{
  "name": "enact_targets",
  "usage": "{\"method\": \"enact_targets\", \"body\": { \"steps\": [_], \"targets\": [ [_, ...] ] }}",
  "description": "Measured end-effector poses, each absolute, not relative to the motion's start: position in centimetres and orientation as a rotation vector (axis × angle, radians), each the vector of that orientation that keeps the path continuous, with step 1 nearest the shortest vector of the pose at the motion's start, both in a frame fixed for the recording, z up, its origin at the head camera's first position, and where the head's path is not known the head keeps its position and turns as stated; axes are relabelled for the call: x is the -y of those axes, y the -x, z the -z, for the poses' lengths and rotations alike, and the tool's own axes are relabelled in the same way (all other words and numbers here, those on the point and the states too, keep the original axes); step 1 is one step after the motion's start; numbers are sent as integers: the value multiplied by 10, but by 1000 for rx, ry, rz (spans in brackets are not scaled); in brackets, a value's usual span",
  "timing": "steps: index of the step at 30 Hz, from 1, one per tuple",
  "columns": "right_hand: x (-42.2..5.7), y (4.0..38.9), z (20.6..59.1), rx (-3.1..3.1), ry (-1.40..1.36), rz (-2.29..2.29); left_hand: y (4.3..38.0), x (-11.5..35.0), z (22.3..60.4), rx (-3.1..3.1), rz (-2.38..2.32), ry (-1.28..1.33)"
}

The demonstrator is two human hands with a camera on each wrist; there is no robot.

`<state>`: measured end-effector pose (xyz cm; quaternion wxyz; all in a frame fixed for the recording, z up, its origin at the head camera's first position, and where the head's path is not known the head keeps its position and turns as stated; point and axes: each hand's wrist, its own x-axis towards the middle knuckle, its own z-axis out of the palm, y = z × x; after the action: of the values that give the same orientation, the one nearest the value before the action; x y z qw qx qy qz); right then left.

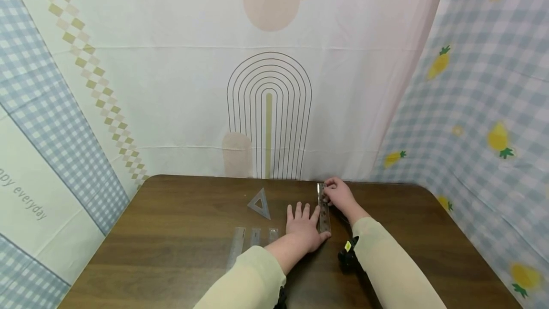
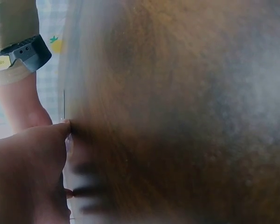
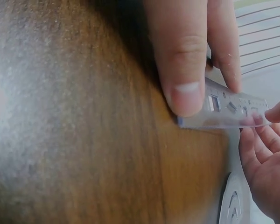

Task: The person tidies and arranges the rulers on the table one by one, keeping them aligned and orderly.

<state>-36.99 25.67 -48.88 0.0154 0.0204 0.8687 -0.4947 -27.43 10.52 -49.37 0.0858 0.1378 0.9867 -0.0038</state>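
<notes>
1. Clear ruler (image 1: pixel 324 218) between both hands, near tabletop (image 1: pixel 180 209) far edge.
2. Right hand (image 1: pixel 340 195) pinching its far end.
3. Left hand (image 1: pixel 301 230) spread, fingers straight, against ruler.
4. Triangle (image 1: pixel 263 211) farther left.

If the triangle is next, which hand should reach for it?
Probably the left hand: its fingers are spread and it lies nearer the triangle, while the right hand, farther off, pinches the far end of the ruler.
</notes>
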Motion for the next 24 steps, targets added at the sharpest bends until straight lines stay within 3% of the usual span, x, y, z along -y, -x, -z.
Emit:
{"method": "enact_targets", "body": {
  "steps": [24],
  "targets": [
    [-265, 362, 498, -2484, -57, 1744, 278, -108, 501, -2950, -2, -402]
  ]
}}
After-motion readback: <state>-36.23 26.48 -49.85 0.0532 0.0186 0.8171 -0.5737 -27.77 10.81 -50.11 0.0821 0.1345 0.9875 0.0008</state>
